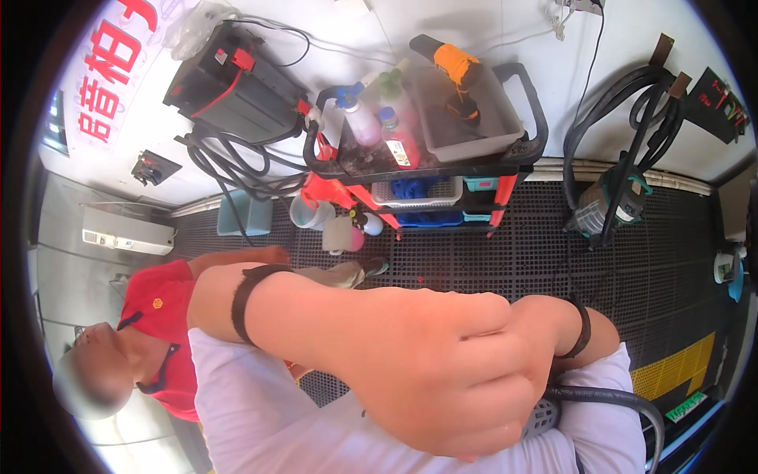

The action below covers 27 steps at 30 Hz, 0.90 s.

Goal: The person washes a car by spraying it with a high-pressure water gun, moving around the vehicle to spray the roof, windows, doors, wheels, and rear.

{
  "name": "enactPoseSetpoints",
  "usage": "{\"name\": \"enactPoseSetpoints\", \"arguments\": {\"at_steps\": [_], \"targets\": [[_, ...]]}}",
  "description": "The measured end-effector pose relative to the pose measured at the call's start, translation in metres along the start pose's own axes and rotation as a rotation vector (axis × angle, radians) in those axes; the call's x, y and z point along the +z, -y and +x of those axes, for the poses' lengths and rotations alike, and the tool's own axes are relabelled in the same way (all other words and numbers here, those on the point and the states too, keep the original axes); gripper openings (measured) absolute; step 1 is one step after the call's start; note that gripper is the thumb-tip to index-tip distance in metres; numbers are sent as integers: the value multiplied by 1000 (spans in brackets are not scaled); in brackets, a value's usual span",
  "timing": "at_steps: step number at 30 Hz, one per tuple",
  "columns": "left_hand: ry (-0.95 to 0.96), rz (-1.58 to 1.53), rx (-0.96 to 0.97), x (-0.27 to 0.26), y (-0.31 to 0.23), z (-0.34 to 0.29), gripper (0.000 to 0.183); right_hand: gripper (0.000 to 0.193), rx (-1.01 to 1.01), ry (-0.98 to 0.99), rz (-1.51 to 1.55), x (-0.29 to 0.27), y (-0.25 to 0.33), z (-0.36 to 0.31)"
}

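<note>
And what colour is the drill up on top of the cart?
Orange and black. The drill shows in the head view, lying in a grey tray.

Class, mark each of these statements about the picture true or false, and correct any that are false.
1. An orange drill lies in the grey tray on top of the cart. True.
2. The floor is smooth white tile. False: it is a dark grid mat with a yellow patch.
3. The left hand is close to the camera and covers most of the right hand. True.
4. A person in a red shirt is at the person's left. True.
5. The black hose by the right hand runs up to the drill. False: it runs off to the lower right.
6. The spray bottles stand on the floor. False: they stand on the cart.
</note>
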State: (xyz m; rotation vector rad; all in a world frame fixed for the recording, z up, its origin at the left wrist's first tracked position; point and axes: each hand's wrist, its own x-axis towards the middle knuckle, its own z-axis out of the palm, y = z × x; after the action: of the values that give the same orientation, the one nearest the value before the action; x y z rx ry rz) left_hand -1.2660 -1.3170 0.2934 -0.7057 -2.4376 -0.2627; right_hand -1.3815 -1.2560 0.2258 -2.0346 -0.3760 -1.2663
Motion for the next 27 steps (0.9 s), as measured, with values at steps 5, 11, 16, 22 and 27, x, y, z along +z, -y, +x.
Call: {"name": "enactPoseSetpoints", "arguments": {"at_steps": [5,11,16,22,27], "targets": [[-45,-221,-64,11,9,3,35,67,-135,-54,-243,20,-18,-26],[-179,-248,-265,-14,51,-35,63,44,315,-6,148,-46,22,-2],[-17,-246,-267,-15,63,-52,68,34,336,-54,240,-40,9,-7],[76,-321,-84,-6,82,-36,56,33,458,72,507,-31,-14,-17],[-87,-222,214,23,84,-24,44,35,335,-60,539,-20,-13,-31]]}}
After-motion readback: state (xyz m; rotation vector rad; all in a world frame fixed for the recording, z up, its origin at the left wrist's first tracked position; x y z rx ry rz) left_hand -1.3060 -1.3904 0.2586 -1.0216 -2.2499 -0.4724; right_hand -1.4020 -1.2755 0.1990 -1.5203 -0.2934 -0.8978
